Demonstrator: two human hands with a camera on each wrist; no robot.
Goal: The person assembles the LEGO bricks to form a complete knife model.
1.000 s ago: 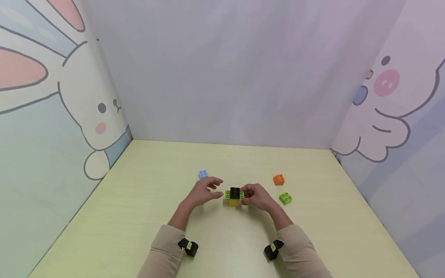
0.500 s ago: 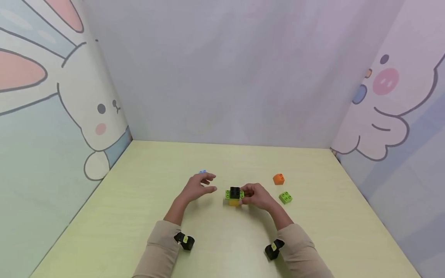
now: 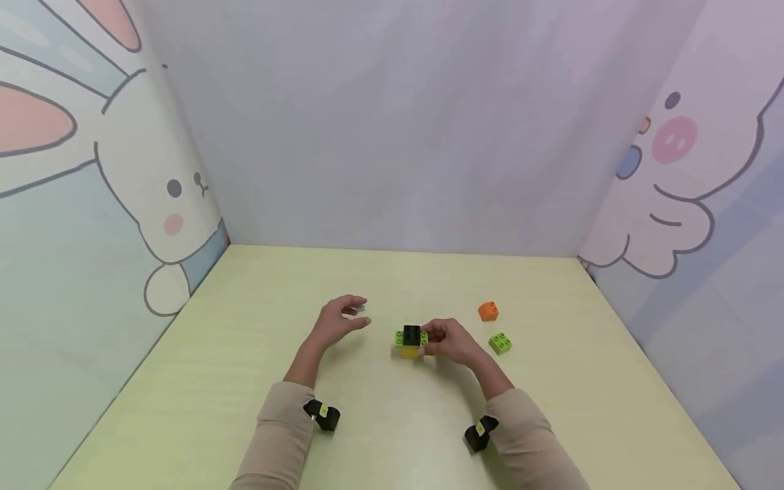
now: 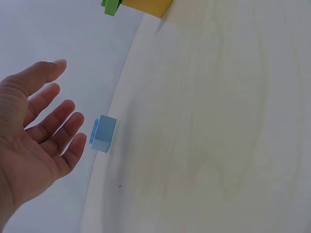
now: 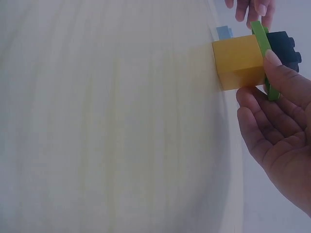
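My left hand [image 3: 333, 321] is held over the table with fingers relaxed and apart. Just beyond its fingertips a light blue building brick [image 4: 103, 134] sits on the table, mostly hidden by the hand in the head view. My right hand [image 3: 453, 340] pinches the right end of a small brick stack between thumb and fingers. From the bottom up, that stack has a yellow brick [image 5: 238, 60], a flat lime-green plate [image 5: 261, 39] that juts out on both sides, and a black brick [image 5: 282, 47] on top. It stands upright on the table.
To the right of the right hand lie an orange brick [image 3: 488, 312] with a sloped side and a lime-green brick [image 3: 500, 343]. The pale yellow table [image 3: 294, 272] ends at a plain wall behind and cartoon-printed walls on both sides.
My left hand has moved left and away from the stack, toward the light blue brick, now covering most of it in the head view. The right hand keeps its grip on the stack.
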